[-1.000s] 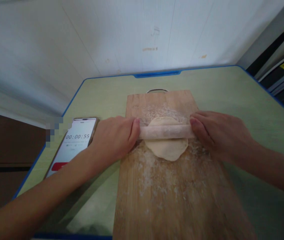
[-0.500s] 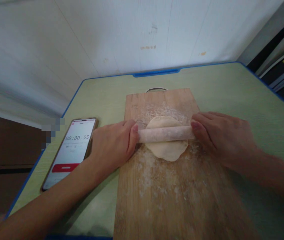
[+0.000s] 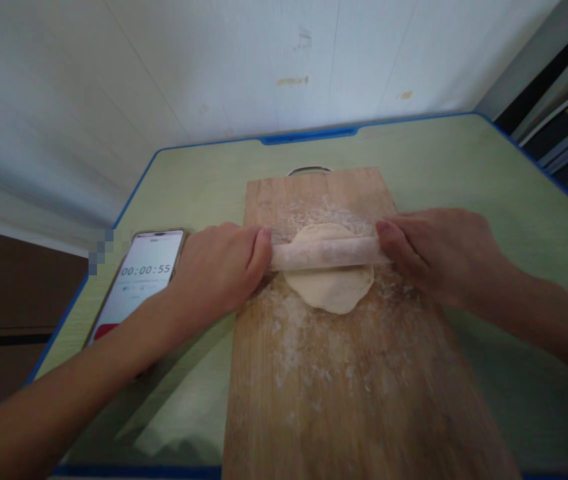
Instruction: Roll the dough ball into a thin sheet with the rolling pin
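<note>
Dough [image 3: 333, 291] lies flat on the floured wooden board [image 3: 354, 407], a rolling pin [image 3: 327, 254] across it; I see the left hand [image 3: 227, 263] and right hand [image 3: 437, 248] each curled closed round one end.

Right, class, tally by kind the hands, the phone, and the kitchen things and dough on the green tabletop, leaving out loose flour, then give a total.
Left hand and right hand: 2
Rolling pin: 1
Flattened dough piece: 1
Wooden board: 1
Phone: 1
Total: 6
</note>
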{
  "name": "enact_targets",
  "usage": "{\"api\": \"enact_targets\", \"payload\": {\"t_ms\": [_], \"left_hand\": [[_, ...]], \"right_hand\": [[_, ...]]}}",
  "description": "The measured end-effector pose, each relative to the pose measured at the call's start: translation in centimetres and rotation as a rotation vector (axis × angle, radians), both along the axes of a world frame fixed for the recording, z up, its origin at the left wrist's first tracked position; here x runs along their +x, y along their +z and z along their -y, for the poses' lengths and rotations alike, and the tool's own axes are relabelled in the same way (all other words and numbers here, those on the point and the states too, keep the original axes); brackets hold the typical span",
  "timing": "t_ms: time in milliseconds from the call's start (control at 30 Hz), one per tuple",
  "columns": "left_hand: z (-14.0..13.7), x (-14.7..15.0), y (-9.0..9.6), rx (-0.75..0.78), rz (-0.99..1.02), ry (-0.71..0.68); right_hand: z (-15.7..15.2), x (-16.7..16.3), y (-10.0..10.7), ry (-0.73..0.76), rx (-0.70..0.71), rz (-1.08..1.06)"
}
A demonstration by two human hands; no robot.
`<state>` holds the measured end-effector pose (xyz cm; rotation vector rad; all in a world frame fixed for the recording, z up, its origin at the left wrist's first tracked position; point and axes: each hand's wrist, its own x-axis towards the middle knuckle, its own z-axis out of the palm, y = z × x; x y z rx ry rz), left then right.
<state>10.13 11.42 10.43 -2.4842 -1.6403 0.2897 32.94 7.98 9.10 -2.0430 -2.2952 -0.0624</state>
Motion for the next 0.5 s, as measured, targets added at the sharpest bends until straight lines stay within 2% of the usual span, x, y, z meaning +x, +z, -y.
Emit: {"api": "enact_targets", "payload": {"t_ms": [133,267,400,500], "left_hand": [[0.07,0.05,-0.15,0.062,0.046,0.013],[0.06,0.08,-0.19,0.036,0.019,0.002],[0.33,-0.03,-0.25,0.088,0.043,0.019],[0.11,-0.02,-0.2,0.066,0.025,0.016]], "right_hand": [[0.0,0.06,-0.25,0.028,0.118,-0.038],[-0.18,0.03,-0.2,-0.03,0.031,0.012],[-0.03,-0.13,-0.09,0.021,0.099,-0.024],[-0.26,-0.17,0.12,-0.021,0.031,0.021]]}}
